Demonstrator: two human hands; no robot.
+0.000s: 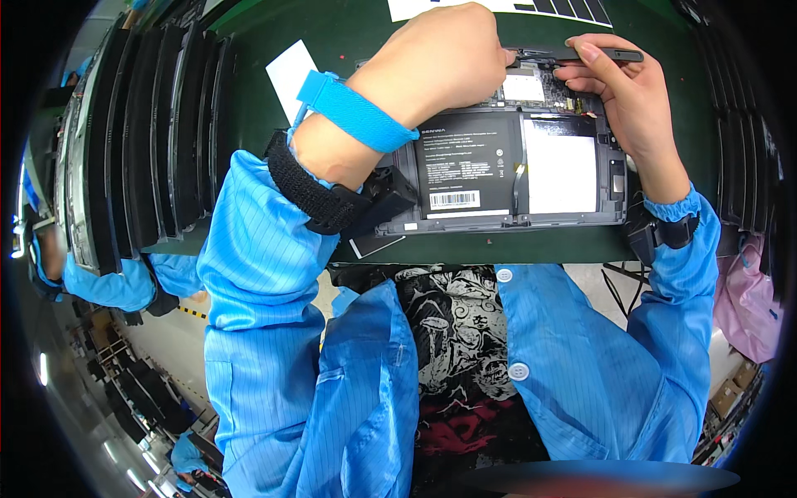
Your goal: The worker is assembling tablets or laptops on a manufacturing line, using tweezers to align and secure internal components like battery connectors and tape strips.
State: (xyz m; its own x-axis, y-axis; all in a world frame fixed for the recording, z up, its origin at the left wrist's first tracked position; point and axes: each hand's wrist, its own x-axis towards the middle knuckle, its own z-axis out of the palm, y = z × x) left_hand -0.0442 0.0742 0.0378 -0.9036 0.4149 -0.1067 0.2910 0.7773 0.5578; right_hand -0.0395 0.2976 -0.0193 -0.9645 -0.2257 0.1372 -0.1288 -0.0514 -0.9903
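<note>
Open device (465, 222) lies flat on the green table (465, 249) in front of me. Close to me, its black battery (461, 162) sits on the left, just beside a white panel (562, 166). Past them is the circuit board (560, 95). My right hand (623, 83) pinches a thin black tool (618, 55) over the board's far side. My left hand (452, 54) is curled near the tool's other end, but its fingers are hidden, so I can't tell what it holds. Farthest away is a white sheet (452, 8) with dark boxes.
</note>
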